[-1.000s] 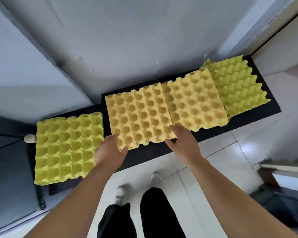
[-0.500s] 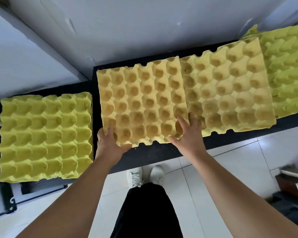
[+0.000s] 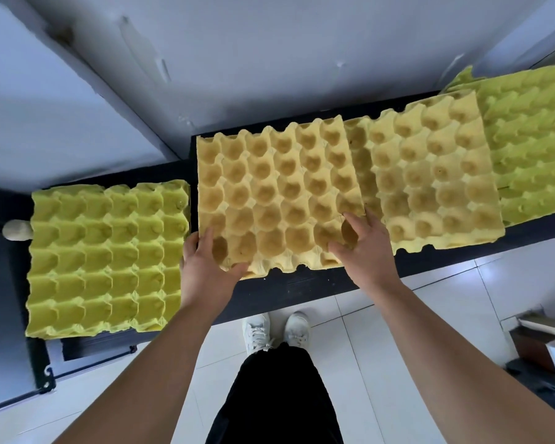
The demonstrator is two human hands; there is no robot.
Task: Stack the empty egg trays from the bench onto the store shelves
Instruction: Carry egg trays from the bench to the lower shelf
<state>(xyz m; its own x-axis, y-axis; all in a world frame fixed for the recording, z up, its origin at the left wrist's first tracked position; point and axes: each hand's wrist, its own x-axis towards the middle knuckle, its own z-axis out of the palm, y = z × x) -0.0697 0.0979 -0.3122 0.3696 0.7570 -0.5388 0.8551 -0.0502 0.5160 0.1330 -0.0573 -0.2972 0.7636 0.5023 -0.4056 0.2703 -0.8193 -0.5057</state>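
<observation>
An empty orange-yellow egg tray (image 3: 276, 193) lies on the black bench (image 3: 302, 290), its right edge overlapping a second orange-yellow tray (image 3: 430, 181). My left hand (image 3: 205, 267) grips its near left corner, thumb curled under the front edge. My right hand (image 3: 362, 248) grips its near right corner, fingers over the cups. A green-yellow tray (image 3: 532, 145) lies at the bench's far right. Another green-yellow tray (image 3: 106, 257) sits on a lower surface to the left.
A white wall (image 3: 269, 59) rises right behind the bench. A pale round knob (image 3: 16, 230) sticks out left of the green tray. White floor tiles (image 3: 414, 315) and my shoes (image 3: 274, 330) are below. A brown-and-white box (image 3: 545, 344) stands at the right.
The view has closed in on the bench. Both hands went from resting at the tray's front edge to gripping its near corners, and its right edge now overlaps the neighbouring tray.
</observation>
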